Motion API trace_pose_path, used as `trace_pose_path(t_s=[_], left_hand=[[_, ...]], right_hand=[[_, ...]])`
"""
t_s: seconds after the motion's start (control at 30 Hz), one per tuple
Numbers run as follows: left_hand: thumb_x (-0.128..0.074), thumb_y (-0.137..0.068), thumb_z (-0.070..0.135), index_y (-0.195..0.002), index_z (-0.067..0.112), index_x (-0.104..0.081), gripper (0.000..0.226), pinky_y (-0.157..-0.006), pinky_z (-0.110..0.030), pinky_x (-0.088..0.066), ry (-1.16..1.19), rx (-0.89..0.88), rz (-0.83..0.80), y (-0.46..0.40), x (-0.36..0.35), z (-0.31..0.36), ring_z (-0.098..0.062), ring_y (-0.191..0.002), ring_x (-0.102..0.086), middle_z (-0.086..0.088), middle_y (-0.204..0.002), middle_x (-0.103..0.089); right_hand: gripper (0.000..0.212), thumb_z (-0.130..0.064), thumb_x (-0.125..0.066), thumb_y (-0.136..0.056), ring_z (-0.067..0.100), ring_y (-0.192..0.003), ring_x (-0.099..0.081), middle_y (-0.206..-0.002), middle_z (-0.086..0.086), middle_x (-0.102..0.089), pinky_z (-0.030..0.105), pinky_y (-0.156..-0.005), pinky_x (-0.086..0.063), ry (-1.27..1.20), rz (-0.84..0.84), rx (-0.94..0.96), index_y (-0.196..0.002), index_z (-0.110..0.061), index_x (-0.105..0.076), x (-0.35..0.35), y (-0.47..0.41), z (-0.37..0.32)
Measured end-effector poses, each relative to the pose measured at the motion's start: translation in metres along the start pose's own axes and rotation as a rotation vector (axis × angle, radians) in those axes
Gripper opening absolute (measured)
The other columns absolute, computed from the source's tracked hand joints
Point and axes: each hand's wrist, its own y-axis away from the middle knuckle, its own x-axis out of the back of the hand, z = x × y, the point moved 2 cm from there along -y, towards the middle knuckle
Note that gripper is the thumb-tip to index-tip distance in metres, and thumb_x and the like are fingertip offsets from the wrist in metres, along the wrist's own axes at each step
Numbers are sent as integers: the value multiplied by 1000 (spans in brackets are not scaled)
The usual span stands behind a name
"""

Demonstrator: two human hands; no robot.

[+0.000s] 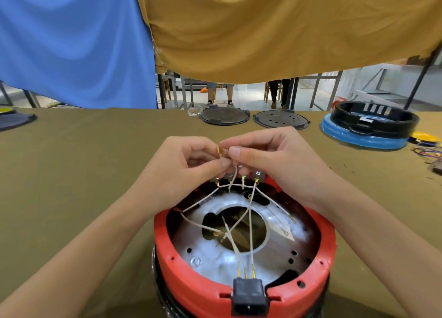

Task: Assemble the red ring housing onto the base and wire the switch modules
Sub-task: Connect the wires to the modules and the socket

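The red ring housing point(191, 284) sits in front of me on a black base, with a shiny metal plate point(215, 258) inside. A black power socket point(248, 298) is set in its near rim, three white wires plugged into it. Switch modules point(258, 177) line the far rim, and white wires point(250, 222) with brass terminals cross the inside. My left hand point(189, 164) and my right hand point(267, 159) meet above the switches, both pinching a brass wire terminal point(220, 151) between fingertips.
Two dark round plates point(224, 116) point(281, 119) lie at the table's far edge. A black housing on a blue ring point(368, 126) stands far right, with a yellow disc point(425, 137) and loose coloured wires point(428, 152) beside it. Blue and mustard cloths hang behind. People's legs show beyond.
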Motion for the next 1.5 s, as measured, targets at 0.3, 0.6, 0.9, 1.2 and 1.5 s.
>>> trace_pose_path(t_s=[0.3,0.6,0.9,1.2,1.5], left_hand=[[-70,-78,25,-91,13,-76,19,-61,-14,-51,187,158,39,0,7,-3,-14,-75,-71,-8,-87,-77],[-79,-77,27,-105,23,-68,31,-75,-28,-58,-132,60,49,-1,14,-6,-18,-79,-72,3,-87,-76],[-82,-78,20,-86,21,-77,10,-62,-8,-44,-526,-79,-11,-1,12,-7,0,-69,-66,12,-72,-72],[-80,-78,36,-81,32,-77,6,-66,-8,-34,-603,-100,-31,-3,15,-13,-7,-80,-56,14,-74,-60],[-79,-77,41,-79,38,-76,4,-74,-22,-38,-579,-27,-31,-3,14,-22,-4,-89,-51,14,-83,-55]], right_hand=[[22,-7,-70,-89,17,-72,-67,-92,13,-74,23,-68,-56,124,88,-72,-110,-11,-70,5,0,0],[19,0,-72,-84,17,-65,-65,-86,24,-73,22,-62,-55,96,76,-213,-102,-1,-66,4,-3,7],[16,-6,-73,-85,20,-68,-63,-85,21,-74,27,-69,-55,151,63,-226,-100,-2,-69,4,-4,12],[8,-32,-75,-84,4,-60,-61,-80,-11,-68,25,-65,-51,795,13,8,-77,-36,-74,-6,-7,12],[11,-33,-61,-95,3,-81,-46,-100,-13,-44,25,-75,-38,1120,-212,69,-86,-27,-65,-17,-13,9]])
